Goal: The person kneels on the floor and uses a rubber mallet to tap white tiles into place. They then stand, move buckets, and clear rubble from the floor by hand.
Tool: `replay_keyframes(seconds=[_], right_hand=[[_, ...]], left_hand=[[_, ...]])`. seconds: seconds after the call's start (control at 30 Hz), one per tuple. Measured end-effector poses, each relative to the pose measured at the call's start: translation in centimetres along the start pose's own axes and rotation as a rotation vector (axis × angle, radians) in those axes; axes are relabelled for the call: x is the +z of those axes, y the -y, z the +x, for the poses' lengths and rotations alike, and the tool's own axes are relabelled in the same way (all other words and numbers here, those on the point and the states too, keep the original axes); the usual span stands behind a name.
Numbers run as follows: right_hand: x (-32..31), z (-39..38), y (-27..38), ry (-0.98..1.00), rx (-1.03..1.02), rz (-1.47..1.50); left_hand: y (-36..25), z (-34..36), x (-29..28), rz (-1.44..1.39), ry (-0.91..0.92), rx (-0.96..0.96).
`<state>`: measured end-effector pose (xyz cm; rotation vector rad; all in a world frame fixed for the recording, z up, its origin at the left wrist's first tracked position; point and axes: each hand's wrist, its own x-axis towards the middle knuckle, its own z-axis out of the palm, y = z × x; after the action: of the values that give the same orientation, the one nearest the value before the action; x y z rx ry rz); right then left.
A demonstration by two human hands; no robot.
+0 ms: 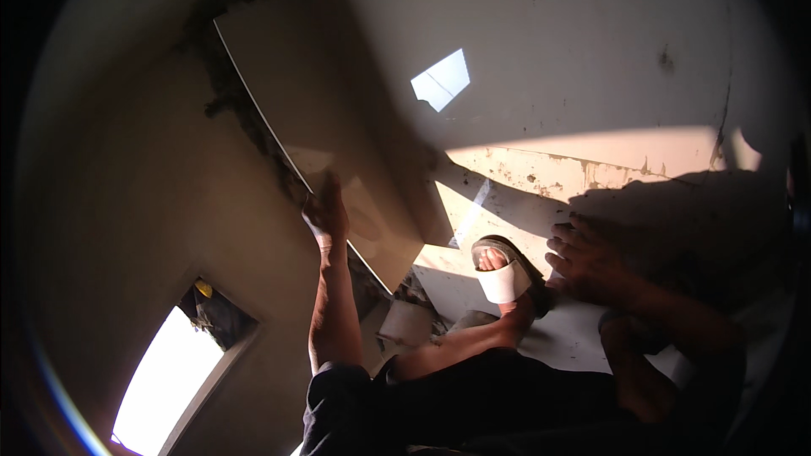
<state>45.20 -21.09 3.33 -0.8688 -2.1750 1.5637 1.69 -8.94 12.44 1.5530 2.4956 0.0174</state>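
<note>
The left arm point(334, 312) reaches straight, left hand point(328, 219) at the edge of a glossy panel point(296, 84), grip unclear, the right hand point(590, 265) open-fingered beside a sandal point(503, 284).

Sunlight point(663, 146) crosses the stained floor point(591, 67) beside a dim wall point(169, 194).

- Dim overall, murky brown along the left wall point(127, 169).
- Blown out to solid white at the window opening point(173, 371), lower left.
- Warmly sunlit in 1 hard-edged band across the floor point(507, 167), with deep shadows beside.
- Glaring in 1 small angular white patch point(442, 80).
- Faintly reflective on the large panel point(312, 93).
- Curved by fisheye distortion, black at corners, with blue flare at lower left.
</note>
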Motion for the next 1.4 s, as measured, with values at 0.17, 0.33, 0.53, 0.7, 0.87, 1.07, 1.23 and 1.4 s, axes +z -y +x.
replay_keyframes(seconds=[0.17,0.33,0.53,0.7,0.87,1.07,1.23,1.4], right_hand=[[0.5,0.1,0.2,0.002,0.017,-0.041],[-0.7,1.5,1.2,0.125,0.017,-0.121],[-11.2,5.2,7.4,-0.158,-0.167,-0.599],[-21.1,7.1,17.2,-0.404,-0.241,-0.983],[-21.4,9.6,21.7,-0.479,-0.335,-1.015],[-22.1,1.9,16.7,-0.488,0.032,-0.864],[-25.5,-3.5,12.1,-0.644,0.373,-0.844],[-29.9,-8.8,4.9,-0.828,0.637,-0.603]], left_hand=[[1.1,0.7,0.1,0.279,0.01,0.133],[1.2,0.8,0.4,0.081,0.013,0.06],[0.1,1.6,-0.8,0.141,-0.071,0.152],[-4.2,-1.6,-5.3,-0.021,0.093,0.28],[-15.7,-6.4,-10.8,-0.25,0.253,0.859],[-29.2,-9.6,-12.2,0.03,0.673,1.098],[-38.0,-10.0,-10.1,0.099,0.714,1.152],[-33.0,-10.1,-7.1,-0.22,0.352,1.154]])
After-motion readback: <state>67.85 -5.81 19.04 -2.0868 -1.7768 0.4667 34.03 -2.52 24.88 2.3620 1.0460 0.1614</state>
